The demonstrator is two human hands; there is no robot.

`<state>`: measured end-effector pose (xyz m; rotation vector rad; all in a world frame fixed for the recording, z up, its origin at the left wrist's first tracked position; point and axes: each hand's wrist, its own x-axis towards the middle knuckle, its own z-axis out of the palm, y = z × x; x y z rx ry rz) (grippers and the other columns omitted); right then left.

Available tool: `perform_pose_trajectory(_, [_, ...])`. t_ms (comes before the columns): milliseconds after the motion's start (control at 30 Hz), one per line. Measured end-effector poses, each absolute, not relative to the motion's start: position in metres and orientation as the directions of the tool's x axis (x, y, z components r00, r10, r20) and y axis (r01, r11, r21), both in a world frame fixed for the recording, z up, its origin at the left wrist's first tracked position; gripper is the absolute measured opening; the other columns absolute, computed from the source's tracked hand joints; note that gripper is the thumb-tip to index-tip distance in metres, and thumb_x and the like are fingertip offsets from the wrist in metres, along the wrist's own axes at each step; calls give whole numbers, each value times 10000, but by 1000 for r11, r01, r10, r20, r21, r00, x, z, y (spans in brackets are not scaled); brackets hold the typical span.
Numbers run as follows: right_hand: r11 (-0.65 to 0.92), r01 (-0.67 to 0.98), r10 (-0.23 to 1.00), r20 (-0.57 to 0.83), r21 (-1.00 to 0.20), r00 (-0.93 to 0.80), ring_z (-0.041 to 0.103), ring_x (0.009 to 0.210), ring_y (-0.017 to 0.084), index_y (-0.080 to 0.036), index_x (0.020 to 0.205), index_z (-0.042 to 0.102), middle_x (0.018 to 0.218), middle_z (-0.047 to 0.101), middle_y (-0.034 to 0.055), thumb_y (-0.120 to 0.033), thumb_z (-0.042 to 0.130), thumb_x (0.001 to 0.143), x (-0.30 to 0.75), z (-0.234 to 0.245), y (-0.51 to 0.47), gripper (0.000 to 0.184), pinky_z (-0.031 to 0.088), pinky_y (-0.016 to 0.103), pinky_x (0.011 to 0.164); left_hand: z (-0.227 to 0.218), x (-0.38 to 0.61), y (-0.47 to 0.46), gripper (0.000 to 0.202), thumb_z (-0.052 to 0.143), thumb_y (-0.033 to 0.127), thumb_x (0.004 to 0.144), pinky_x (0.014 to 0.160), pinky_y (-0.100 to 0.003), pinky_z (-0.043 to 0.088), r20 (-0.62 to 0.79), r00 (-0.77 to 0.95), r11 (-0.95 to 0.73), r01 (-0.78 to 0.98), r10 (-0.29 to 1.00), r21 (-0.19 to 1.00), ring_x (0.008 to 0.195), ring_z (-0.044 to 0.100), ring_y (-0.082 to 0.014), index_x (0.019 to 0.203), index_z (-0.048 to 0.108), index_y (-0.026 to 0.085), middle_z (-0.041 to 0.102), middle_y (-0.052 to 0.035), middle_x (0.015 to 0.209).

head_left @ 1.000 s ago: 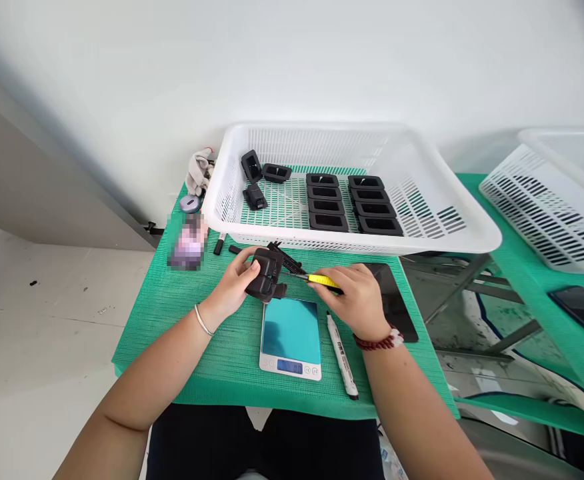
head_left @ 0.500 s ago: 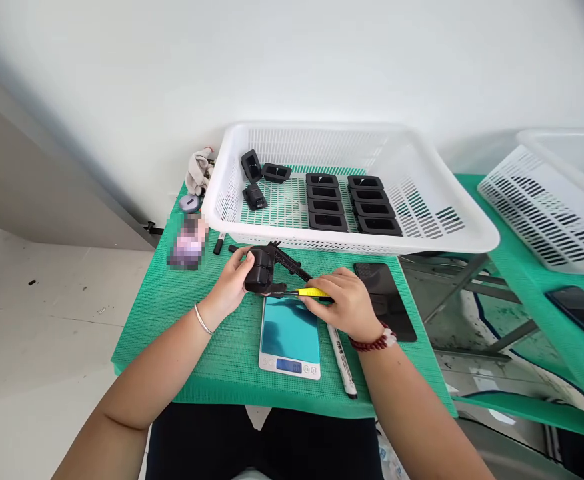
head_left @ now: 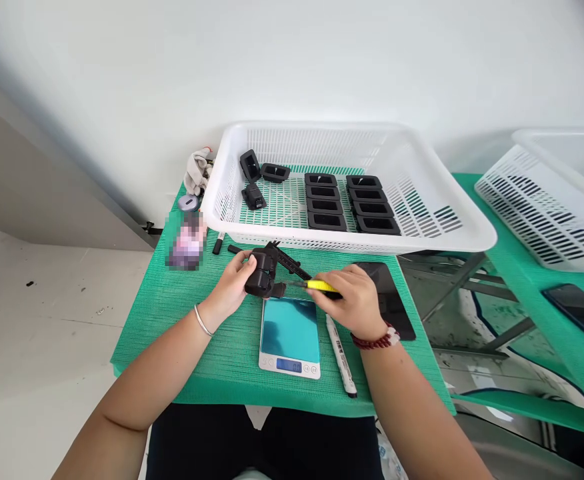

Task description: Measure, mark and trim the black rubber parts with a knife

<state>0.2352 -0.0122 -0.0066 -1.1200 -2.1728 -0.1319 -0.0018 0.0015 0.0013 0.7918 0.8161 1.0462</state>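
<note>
A black moulded part (head_left: 259,273) with rounded blocks and a projecting flange is pinched in my left hand (head_left: 232,283), above the far edge of a small digital scale (head_left: 290,330). My right hand (head_left: 349,300) grips a yellow utility knife (head_left: 321,286). Its thin blade points left at the part's flange; whether it touches cannot be made out. Behind both hands a black caliper (head_left: 292,263) lies slantwise on the green mat, partly hidden. A white marker pen (head_left: 341,357) rests to the right of the scale.
Several black parts (head_left: 326,203) sit in rows inside a white plastic basket (head_left: 352,245) at the back. A dark phone (head_left: 392,300) lies right of my right hand. Left are a cloth glove (head_left: 197,172), a round grey case (head_left: 189,203) and a blurred item. A second basket (head_left: 532,200) stands far right.
The knife has moved slightly right with my right hand, opening a gap beside the part. My left hand has tilted the part so more of its rounded blocks face me.
</note>
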Motion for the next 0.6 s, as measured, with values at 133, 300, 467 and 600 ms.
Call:
perform_pose_trajectory(133, [726, 657, 634, 572, -206, -521, 555, 545, 116, -186, 792, 642, 661, 692, 18, -404, 614, 851, 232, -7, -14, 227, 377, 298, 610, 1, -2, 3, 390, 665, 511, 769, 511, -236, 526, -185, 223, 270, -457, 957, 848, 609, 618, -124, 889, 515, 172, 598, -2, 745])
perform_pose_trajectory(300, [648, 743, 650, 632, -171, -422, 582, 572, 134, -174, 831, 640, 688, 705, 36, -357, 625, 856, 236, -8, -11, 184, 367, 301, 598, 3, -1, 0, 420, 660, 529, 764, 429, -258, 518, -186, 340, 333, -448, 922, 830, 559, 621, -142, 948, 507, 183, 598, 1, 757])
perform_pose_trajectory(467, [518, 841, 680, 673, -158, -292, 557, 533, 140, -188, 811, 644, 664, 702, 24, -348, 643, 841, 239, -7, -11, 163, 376, 316, 580, 2, 1, -2, 446, 679, 526, 746, 415, -280, 531, -183, 424, 373, -425, 887, 825, 554, 629, -154, 978, 508, 186, 620, -11, 776])
perform_pose_trajectory(600, [653, 733, 649, 640, -190, -412, 585, 549, 129, -182, 807, 643, 670, 704, 21, -370, 640, 841, 233, -6, -13, 191, 390, 306, 596, 1, -1, 1, 437, 665, 535, 756, 417, -275, 523, -182, 346, 331, -443, 921, 833, 540, 620, -148, 974, 516, 186, 608, -2, 763])
